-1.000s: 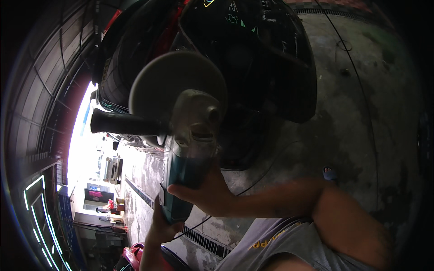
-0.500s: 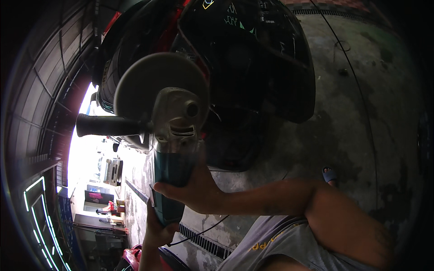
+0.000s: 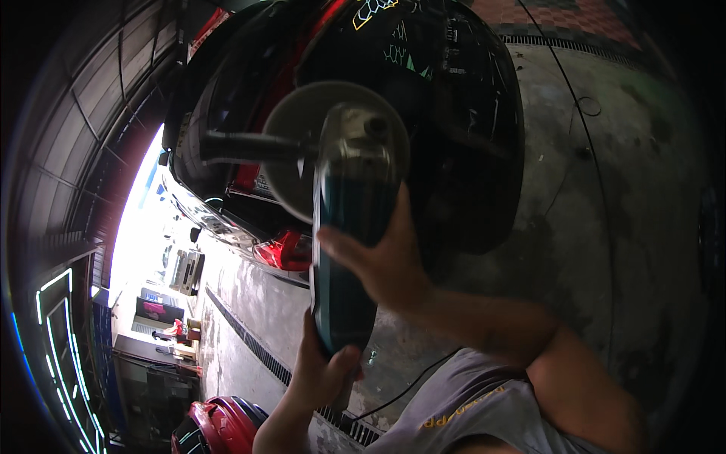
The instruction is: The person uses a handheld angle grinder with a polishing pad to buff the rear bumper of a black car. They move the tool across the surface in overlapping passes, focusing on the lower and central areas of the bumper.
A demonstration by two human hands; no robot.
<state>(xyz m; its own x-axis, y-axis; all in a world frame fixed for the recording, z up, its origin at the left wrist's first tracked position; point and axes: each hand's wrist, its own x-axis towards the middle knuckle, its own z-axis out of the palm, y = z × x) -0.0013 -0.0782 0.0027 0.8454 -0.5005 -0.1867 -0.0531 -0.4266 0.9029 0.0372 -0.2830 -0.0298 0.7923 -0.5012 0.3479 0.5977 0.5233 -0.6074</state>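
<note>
With both hands I hold a polisher (image 3: 352,200), its body teal, its metal head grey, and a black side handle (image 3: 261,145) sticking out to the left. Its pale round pad (image 3: 291,113) lies over the rear of a glossy black car (image 3: 446,136); whether pad and paint touch is hidden. My right hand (image 3: 389,261) wraps the middle of the body from the right, thumb across the top. Lower down, my left hand (image 3: 321,374) grips the rear end. Left of the body a red tail light (image 3: 287,250) shows.
A black cord (image 3: 408,392) runs from near the tool's rear across the floor, past a drain grate (image 3: 253,344). Another cable (image 3: 594,151) lies along the right. A red rounded object (image 3: 219,424) stands at lower left. Bright light strips (image 3: 68,363) hang at far left.
The polisher has moved right and slightly up, both hands with it. The view has shifted, and the red tail light and the red object at lower left show more fully.
</note>
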